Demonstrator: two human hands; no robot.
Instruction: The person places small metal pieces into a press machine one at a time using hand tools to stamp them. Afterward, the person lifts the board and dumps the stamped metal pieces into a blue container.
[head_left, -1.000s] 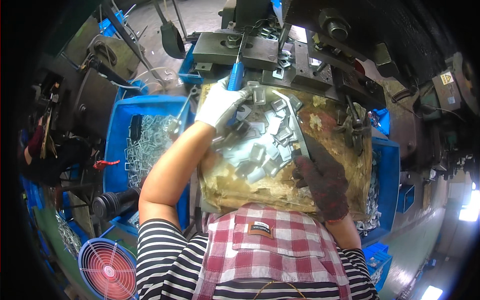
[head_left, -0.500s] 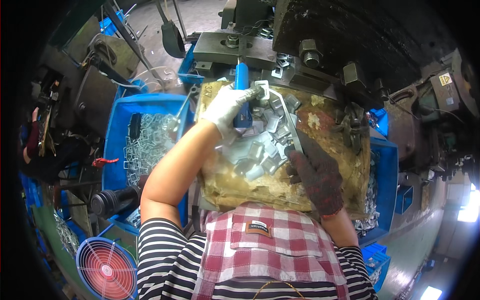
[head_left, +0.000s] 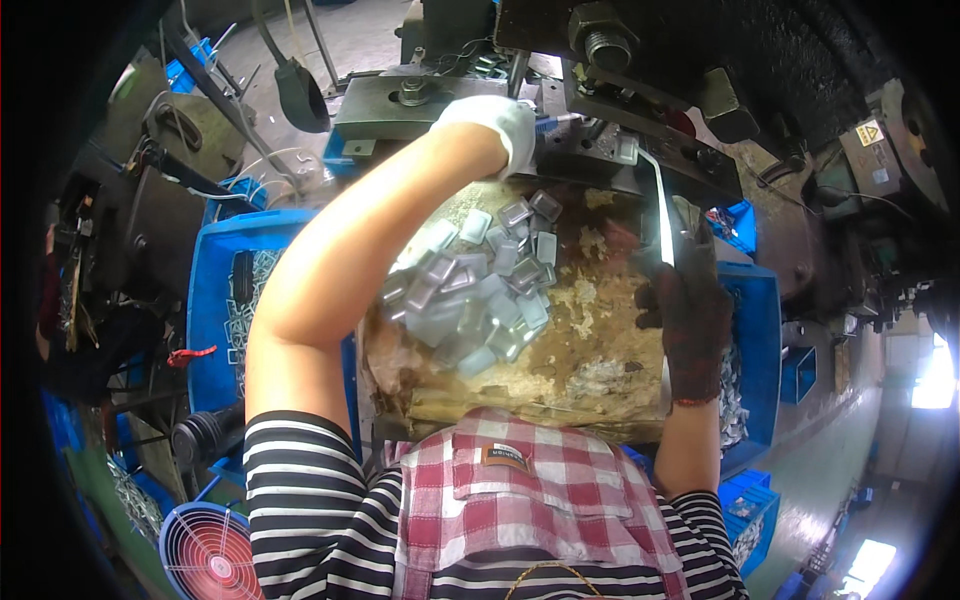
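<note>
My left hand (head_left: pixel 490 125), in a white glove, is at the press over the far edge of the work board. From its far side sticks out part of a blue tool (head_left: pixel 552 122); most of that tool and my fingers are hidden. My right hand (head_left: pixel 690 325), in a dark knitted glove, is closed round long metal tweezers (head_left: pixel 664 215). At their bent tip is a small rectangular metal part (head_left: pixel 625 148), by the press's lower block (head_left: pixel 590 150). A loose pile of shallow metal trays (head_left: pixel 480 290) lies on the worn board (head_left: pixel 600 350), under and beside my left forearm.
Blue crates (head_left: pixel 205 300) of metal pieces flank the board, another crate (head_left: pixel 765 350) being on the right. The press's heavy upper body with a large bolt (head_left: pixel 603 45) overhangs the work. A red fan (head_left: pixel 215 560) stands at lower left.
My left hand has moved away from me to the press with the blue tool. The tweezers have carried the small part from beside my left fingers to the press block. My view has shifted slightly.
</note>
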